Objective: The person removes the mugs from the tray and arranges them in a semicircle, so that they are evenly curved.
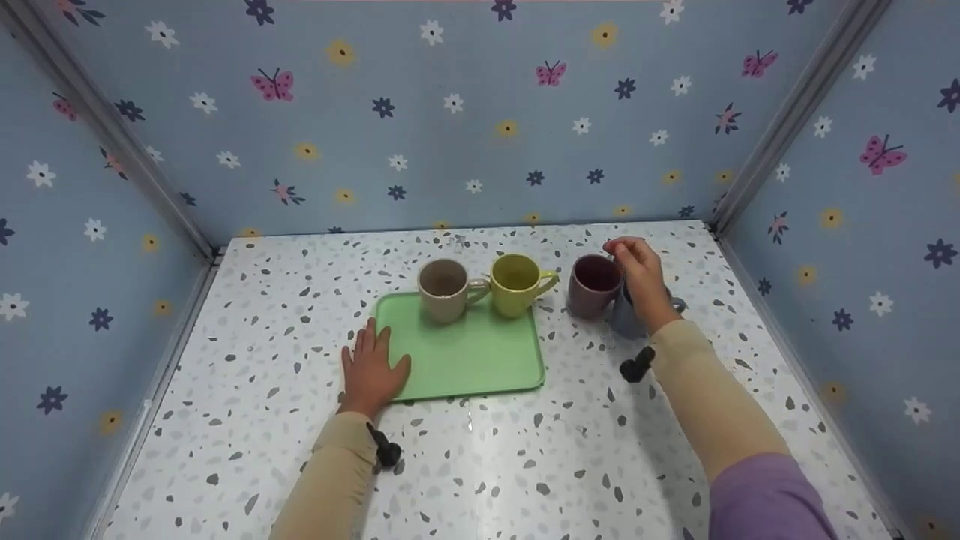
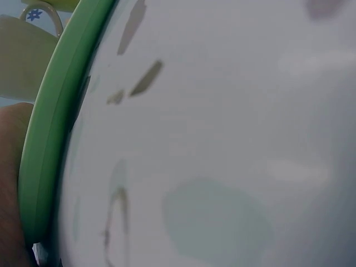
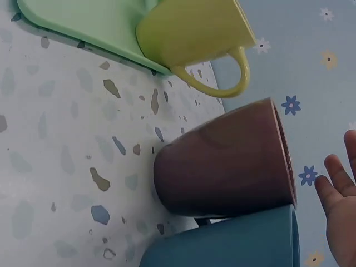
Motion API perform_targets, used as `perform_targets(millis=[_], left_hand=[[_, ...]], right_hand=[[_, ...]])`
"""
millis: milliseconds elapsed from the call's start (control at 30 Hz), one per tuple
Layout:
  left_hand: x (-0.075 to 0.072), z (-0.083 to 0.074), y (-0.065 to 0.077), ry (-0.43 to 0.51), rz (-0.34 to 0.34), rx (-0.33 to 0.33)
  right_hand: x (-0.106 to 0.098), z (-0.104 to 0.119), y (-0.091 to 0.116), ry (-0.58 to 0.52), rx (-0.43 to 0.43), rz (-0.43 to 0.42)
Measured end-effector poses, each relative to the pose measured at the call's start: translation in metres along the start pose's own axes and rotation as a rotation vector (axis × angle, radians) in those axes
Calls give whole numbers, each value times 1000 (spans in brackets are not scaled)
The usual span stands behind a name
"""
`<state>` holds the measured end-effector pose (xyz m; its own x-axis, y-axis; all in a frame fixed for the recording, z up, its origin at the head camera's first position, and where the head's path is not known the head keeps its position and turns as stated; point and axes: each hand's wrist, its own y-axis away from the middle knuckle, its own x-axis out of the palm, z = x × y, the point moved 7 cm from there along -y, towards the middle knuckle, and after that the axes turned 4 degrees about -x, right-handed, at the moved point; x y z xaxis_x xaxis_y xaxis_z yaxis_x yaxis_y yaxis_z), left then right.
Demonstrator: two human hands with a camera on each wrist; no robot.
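My left hand (image 1: 371, 375) rests with spread fingers on the left edge of a green tray (image 1: 465, 360). Along the tray's back side stand a beige mug (image 1: 442, 296) and a yellow mug (image 1: 512, 289), both upright, handles to the right. Off the tray, to its right, a maroon mug (image 1: 589, 296) stands close beside a blue-grey mug (image 1: 626, 319). Over these two is my right hand (image 1: 643, 281), fingers loosely bent near the maroon rim. In the right wrist view, the fingers (image 3: 334, 186) are apart from both rims and hold nothing. The hand partly hides the blue-grey mug.
A white speckled table (image 1: 495, 465) carries everything. Blue patterned walls (image 1: 480, 112) enclose it at the back and both sides, with grey metal strips (image 1: 787, 112) at the corners. Each wrist wears a small black camera mount (image 1: 637, 365).
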<state>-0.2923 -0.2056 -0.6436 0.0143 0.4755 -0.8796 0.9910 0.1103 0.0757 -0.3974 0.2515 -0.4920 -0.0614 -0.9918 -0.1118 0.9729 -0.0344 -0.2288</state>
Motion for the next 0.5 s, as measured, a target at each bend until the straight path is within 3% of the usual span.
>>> perform_targets(millis=[500], left_hand=[[0, 1, -2, -1, -18, 15]], right_hand=[[49, -7, 2, -184, -5, 56]])
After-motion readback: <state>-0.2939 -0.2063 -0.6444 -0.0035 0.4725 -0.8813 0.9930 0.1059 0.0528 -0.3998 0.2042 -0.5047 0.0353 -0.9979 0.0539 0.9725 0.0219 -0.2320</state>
